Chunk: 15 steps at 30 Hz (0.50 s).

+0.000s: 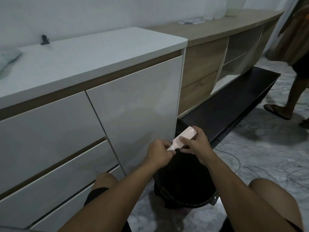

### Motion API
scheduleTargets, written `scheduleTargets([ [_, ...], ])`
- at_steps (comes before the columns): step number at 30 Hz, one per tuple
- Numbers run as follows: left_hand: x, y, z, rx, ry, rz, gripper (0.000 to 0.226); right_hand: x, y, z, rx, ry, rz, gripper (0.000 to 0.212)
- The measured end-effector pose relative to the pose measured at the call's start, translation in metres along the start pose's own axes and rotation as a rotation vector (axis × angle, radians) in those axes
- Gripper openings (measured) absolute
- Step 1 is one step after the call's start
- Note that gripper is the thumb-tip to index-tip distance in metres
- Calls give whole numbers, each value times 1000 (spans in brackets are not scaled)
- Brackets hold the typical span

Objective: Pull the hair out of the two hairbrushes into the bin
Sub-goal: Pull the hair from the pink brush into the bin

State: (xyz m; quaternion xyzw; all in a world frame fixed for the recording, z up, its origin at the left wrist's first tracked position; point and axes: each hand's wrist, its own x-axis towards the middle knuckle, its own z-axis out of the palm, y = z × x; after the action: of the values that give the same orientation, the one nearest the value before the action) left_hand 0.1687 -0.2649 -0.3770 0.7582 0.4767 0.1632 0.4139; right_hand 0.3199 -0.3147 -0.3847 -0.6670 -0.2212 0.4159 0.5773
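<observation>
A pale pink hairbrush (183,136) is held over a black bin (184,185) lined with a black bag, on the floor between my knees. My left hand (159,154) is closed around the brush's handle. My right hand (195,142) grips the head of the brush, its fingers curled under against the bristle side, which faces down and is mostly hidden. I cannot see any hair between the fingers. Only one hairbrush is in view.
A white drawer cabinet (83,114) stands close on the left, with a small black object (44,40) on its top. A wooden low unit (209,61) and a dark platform (234,101) run to the right. Another person's legs (291,91) stand at far right. Thin cables (250,168) lie on the marble floor.
</observation>
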Motion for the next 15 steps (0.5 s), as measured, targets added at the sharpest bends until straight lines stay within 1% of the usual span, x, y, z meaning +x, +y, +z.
scheduleTargets([
  [2, 1, 0, 0, 13, 1, 9, 27, -5, 3, -1, -87, -81, -10, 83],
  [3, 2, 0, 0, 16, -1, 11, 27, -6, 4, -1, -110, -87, -15, 88],
  [4, 2, 0, -1, 22, -5, 17, 27, -6, 5, -2, -122, -78, -26, 87],
  [6, 1, 0, -1, 34, -15, 30, 25, -3, 6, -1, -141, -37, -58, 80],
  [9, -1, -3, -2, 20, -19, 37, 24, 6, 9, -3, -209, 99, -106, 65],
  [12, -3, -8, -4, -3, -24, 31, 24, 16, 11, -9, -198, 214, -124, 37],
  [15, -4, -11, -6, -1, -38, 33, 25, 20, 13, -14, -193, 270, -122, 13],
])
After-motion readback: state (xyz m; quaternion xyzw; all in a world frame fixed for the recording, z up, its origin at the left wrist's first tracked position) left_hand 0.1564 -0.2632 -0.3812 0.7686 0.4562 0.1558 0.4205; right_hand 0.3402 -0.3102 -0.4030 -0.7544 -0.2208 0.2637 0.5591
